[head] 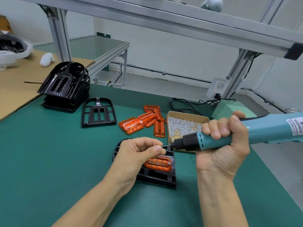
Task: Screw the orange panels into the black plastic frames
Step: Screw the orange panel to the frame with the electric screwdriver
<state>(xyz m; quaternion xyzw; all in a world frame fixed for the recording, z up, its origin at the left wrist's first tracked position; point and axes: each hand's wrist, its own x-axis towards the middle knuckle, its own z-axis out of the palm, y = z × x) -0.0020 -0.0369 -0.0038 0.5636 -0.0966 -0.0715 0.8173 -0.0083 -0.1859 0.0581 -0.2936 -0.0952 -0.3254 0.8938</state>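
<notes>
A black plastic frame lies on the green mat in front of me with an orange panel seated in it; one screw shows at the panel's right end. My left hand hovers over the frame and pinches a small screw at the driver's bit. My right hand grips a teal electric screwdriver, held nearly level with its tip pointing left at that screw. Most of the frame's left part is hidden under my left hand.
Several loose orange panels lie mid-table beside an open cardboard box of screws. A single black frame and a stack of frames sit at the left. A green power unit with cables stands at the back right.
</notes>
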